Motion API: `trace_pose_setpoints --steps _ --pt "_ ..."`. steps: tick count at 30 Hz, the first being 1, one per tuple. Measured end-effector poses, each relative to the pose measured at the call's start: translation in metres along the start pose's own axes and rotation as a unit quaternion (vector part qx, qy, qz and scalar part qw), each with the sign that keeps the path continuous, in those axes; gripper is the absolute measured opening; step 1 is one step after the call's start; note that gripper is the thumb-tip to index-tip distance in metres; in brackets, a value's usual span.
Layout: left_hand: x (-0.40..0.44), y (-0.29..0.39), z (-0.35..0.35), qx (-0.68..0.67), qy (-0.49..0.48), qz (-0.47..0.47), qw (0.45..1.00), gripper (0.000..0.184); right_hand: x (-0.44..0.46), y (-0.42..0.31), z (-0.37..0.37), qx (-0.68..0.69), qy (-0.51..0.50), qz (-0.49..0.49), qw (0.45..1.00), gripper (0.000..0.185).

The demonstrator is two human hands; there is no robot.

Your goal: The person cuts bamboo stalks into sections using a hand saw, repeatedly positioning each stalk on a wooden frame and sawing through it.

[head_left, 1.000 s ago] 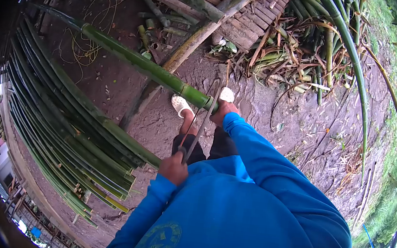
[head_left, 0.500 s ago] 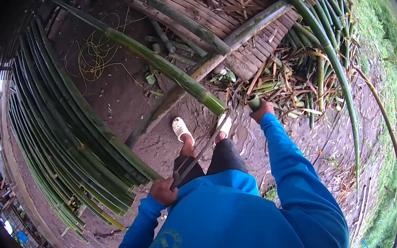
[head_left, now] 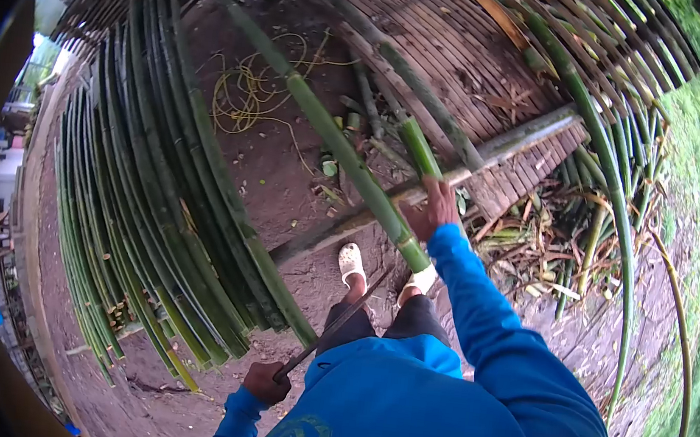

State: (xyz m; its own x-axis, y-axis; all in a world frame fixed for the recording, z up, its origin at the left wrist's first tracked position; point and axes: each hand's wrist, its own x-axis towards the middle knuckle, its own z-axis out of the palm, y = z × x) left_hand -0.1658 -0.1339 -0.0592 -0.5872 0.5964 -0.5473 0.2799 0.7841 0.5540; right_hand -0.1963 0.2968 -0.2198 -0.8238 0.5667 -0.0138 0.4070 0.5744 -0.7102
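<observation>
My left hand (head_left: 267, 382) grips the handle of a saw (head_left: 334, 326), whose thin frame slants up past my left knee. My right hand (head_left: 435, 206) is around the lower end of a short green bamboo piece (head_left: 418, 147), beside the near end of a long green bamboo pole (head_left: 344, 148). This pole runs from the upper left down to just above my right foot and crosses over a thick slanting support pole (head_left: 322, 239).
Many long green bamboo poles (head_left: 172, 166) lie side by side at the left. A slatted bamboo platform (head_left: 461, 51) is at the top. Cut scraps (head_left: 527, 237) and yellow cord (head_left: 248, 93) lie on the ground. Curved poles (head_left: 626, 307) hang at the right.
The short piece, at the pole's end a second ago, came away in my right hand and has moved up and left beside the pole. The saw has moved lower with my left hand. The view has shifted.
</observation>
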Motion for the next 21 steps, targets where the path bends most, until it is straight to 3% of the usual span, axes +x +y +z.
trace_pose_setpoints --steps 2,3,5,7,9,13,21 --pt "-0.022 -0.008 -0.008 -0.025 0.04 -0.038 0.998 0.014 -0.057 0.007 0.033 -0.116 -0.116 0.11 0.98 0.089" --pt "-0.029 -0.011 -0.01 -0.038 0.057 -0.056 0.996 0.014 -0.071 0.003 0.04 -0.161 -0.222 0.182 0.944 0.087" --pt "-0.029 -0.012 -0.011 -0.034 0.115 -0.075 0.99 0.015 -0.075 -0.008 0.039 -0.115 -0.245 0.258 0.928 0.077" --pt "-0.019 -0.007 -0.014 -0.019 0.165 -0.093 0.982 0.017 -0.074 0.005 0.054 -0.171 -0.278 0.282 0.902 0.061" --pt "-0.005 -0.002 -0.017 -0.052 0.185 -0.1 0.976 0.019 -0.087 0.01 0.07 -0.186 -0.226 0.259 0.92 0.055" --pt "0.014 0.014 -0.024 -0.085 0.21 -0.107 0.968 0.021 -0.086 0.02 0.075 -0.181 -0.252 0.259 0.915 0.056" --pt "-0.008 0.024 -0.018 -0.13 0.215 -0.09 0.964 0.023 -0.089 0.058 0.086 -0.196 -0.191 0.164 0.948 0.061"
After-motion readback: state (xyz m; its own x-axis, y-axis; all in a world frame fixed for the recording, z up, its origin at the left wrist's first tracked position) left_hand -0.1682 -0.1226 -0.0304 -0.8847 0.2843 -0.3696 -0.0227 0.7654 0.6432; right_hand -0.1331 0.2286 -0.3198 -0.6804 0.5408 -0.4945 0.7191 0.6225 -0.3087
